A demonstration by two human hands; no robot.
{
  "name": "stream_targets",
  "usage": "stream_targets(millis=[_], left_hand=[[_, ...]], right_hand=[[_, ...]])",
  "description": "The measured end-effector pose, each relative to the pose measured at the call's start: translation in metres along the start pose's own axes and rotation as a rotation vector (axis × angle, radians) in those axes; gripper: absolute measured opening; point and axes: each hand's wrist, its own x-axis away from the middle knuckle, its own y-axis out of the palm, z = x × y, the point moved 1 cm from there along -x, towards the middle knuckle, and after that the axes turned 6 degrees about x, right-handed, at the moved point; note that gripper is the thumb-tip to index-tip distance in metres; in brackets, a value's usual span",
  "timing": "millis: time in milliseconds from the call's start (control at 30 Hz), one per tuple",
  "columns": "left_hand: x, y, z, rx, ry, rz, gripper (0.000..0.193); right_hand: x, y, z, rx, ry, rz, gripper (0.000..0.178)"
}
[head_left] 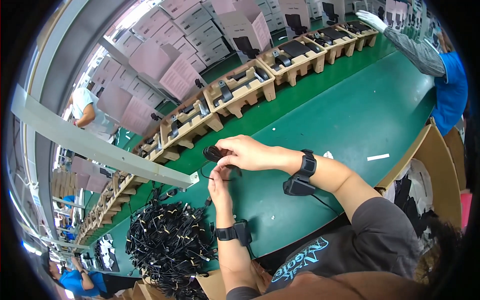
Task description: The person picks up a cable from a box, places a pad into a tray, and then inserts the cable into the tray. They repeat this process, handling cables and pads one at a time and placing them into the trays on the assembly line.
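Note:
A bundled black cable [213,153] is held up over the green workbench. My right hand [248,153] is closed around it, thumb and fingers gripping the coil from the right. Just below, my left hand [220,186] has its fingers drawn together at the lower side of the same cable; part of their grip is hidden. A thin loop of the cable hangs out beside the left fingertips. To the left of my left forearm lies a large tangled heap of black cables [167,245] with small connectors.
Beyond my hands, a line of brown moulded trays [240,92] with black parts runs along a green belt [295,90]. A white metal bar [105,145] slants in from the left. An open cardboard box [440,170] stands at right. A co-worker's gloved hand [372,21] is at the far trays.

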Motion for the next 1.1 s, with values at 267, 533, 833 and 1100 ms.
stream_targets(millis=[267, 533, 833, 1100], left_hand=[[0.011, 0.01, 0.029, 0.463, -0.339, -0.248, 0.04], [0.004, -0.015, 0.035, 0.366, -0.39, -0.252, 0.04], [0.01, -0.043, 0.052, -0.074, -0.495, -0.276, 0.029], [0.012, -0.038, 0.04, -0.137, -0.556, -0.574, 0.033]], right_hand=[[-0.006, 0.025, 0.007, 0.12, -0.048, 0.119, 0.031], [-0.005, 0.045, 0.018, 0.405, -0.427, -0.218, 0.05], [0.007, 0.06, -0.019, 0.478, -0.61, -0.194, 0.063], [0.046, 0.048, 0.009, 0.39, -0.308, -0.34, 0.034]])
